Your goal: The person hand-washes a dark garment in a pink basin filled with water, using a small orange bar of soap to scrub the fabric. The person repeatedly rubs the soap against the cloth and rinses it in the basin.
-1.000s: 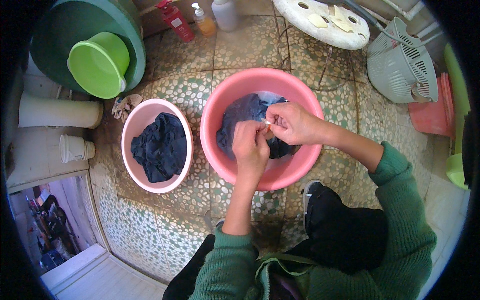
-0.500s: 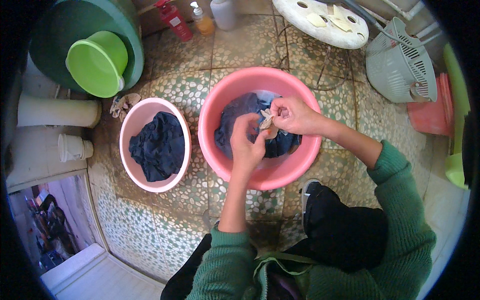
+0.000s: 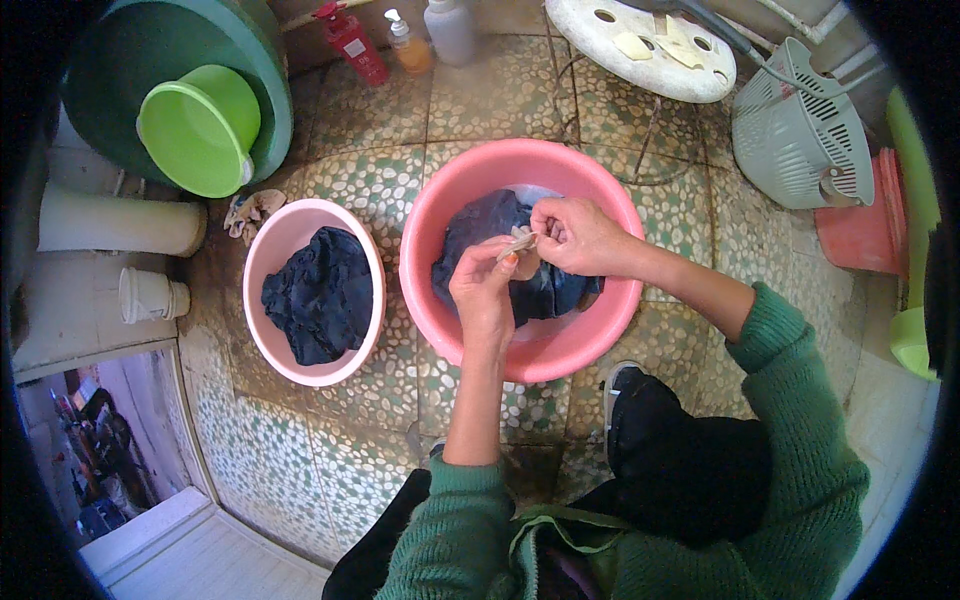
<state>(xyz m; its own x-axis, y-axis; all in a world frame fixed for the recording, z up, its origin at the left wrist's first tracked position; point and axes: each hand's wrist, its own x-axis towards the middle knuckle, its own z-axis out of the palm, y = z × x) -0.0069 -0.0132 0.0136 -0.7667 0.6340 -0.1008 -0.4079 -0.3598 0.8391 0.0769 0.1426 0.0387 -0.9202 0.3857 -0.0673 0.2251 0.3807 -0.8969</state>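
Observation:
Above a large pink basin [image 3: 419,290], my two hands meet over a small pale crumpled piece [image 3: 519,243] that looks soft. My left hand [image 3: 484,287] pinches it between thumb and fingers from the left. From the right, my right hand [image 3: 582,238] has its fingertips closed on the other end. What exactly the piece is stays partly hidden by my fingers. Beneath my hands, dark blue clothes [image 3: 466,232] lie in the basin, with some cloudy water showing at its edge. To the left, a smaller pale pink basin [image 3: 257,340] holds a dark garment [image 3: 322,295].
A bright green bucket [image 3: 195,135] sits in a big dark green tub [image 3: 105,75] at the far left. Bottles [image 3: 408,45] line the back wall. A white stool [image 3: 640,50], a grey basket [image 3: 795,135] and a red bucket [image 3: 865,225] stand at the right.
My left fingers have closed from a wider spread into a pinch on the pale piece. My right hand has shifted slightly left, and the hands are closer together.

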